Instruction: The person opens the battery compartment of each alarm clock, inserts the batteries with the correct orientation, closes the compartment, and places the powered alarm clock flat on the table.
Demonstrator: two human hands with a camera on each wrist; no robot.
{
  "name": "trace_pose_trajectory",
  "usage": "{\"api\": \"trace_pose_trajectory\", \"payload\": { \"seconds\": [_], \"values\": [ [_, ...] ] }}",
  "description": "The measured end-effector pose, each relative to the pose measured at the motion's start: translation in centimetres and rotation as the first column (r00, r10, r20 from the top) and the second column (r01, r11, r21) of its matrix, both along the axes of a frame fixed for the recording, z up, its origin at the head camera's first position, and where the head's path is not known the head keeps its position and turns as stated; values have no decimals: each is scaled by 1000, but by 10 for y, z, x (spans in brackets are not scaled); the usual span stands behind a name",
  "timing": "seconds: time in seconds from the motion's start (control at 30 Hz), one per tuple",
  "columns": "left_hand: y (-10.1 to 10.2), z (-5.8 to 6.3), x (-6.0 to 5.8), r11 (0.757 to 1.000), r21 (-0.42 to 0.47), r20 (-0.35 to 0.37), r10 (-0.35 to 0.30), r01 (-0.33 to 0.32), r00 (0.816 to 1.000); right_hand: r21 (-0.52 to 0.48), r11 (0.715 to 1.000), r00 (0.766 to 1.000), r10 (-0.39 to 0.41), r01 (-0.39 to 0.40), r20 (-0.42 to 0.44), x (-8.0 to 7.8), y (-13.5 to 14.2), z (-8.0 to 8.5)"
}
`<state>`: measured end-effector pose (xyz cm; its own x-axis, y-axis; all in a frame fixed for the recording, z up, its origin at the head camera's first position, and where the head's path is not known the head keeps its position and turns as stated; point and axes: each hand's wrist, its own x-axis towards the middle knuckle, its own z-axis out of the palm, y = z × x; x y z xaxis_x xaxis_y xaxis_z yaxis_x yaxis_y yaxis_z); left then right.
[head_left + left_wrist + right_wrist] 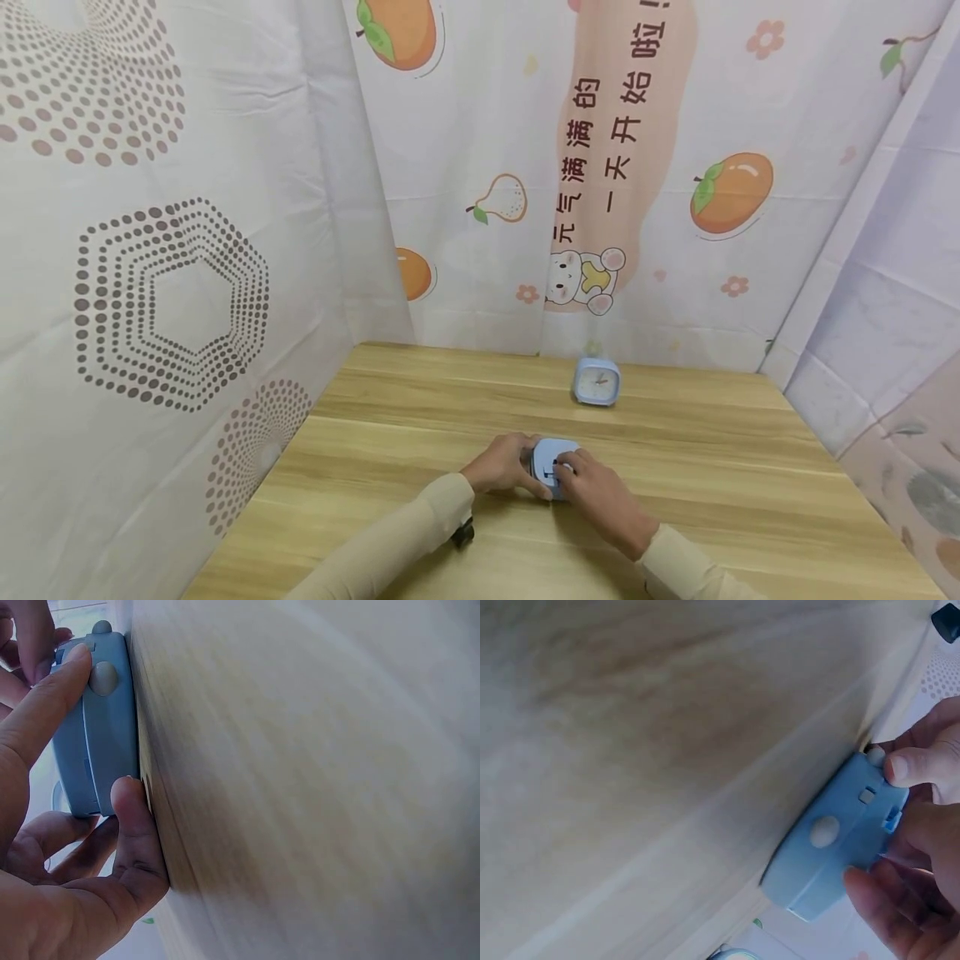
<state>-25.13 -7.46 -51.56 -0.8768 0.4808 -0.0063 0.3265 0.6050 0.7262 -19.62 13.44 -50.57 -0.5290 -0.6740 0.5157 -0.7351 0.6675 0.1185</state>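
Observation:
A light blue alarm clock (559, 447) lies on its face on the wooden table, back side up. In the left wrist view its side shows two pale round feet against the blue body (111, 750). My left hand (504, 467) grips the clock from the left, thumb on the near edge and fingers around the far side. Over the clock's back, my right hand (603, 498) has its bent fingers at the dark slot of the battery area. The right wrist view shows those fingers (881, 904) at the clock's back edge; exactly what they pinch is partly hidden.
A second light blue alarm clock (597, 383) stands upright farther back, its dial facing me. The wooden table (420, 400) meets printed white curtains (465, 100) at the back and both sides. A small black object (462, 532) is at my left sleeve.

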Motion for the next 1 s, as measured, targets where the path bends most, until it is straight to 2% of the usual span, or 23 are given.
{"api": "trace_pose_trajectory", "payload": {
  "seconds": [0.3,0.53,0.8,1.0],
  "values": [
    [0,3,1,1000,-3,4,-1,1,1000,31,999,994,11,-8,-105,1,6,-4],
    [0,3,-1,1000,27,6,-14,14,1000,31,998,994,60,-58,-93,-1,9,-6],
    [0,0,-1,1000,1,0,-1,1,1000,21,999,996,47,-46,-80,1,6,-6],
    [0,-1,-3,1000,16,-7,-23,23,1000,20,999,995,32,-31,-98,5,3,-4]
  ]
}}
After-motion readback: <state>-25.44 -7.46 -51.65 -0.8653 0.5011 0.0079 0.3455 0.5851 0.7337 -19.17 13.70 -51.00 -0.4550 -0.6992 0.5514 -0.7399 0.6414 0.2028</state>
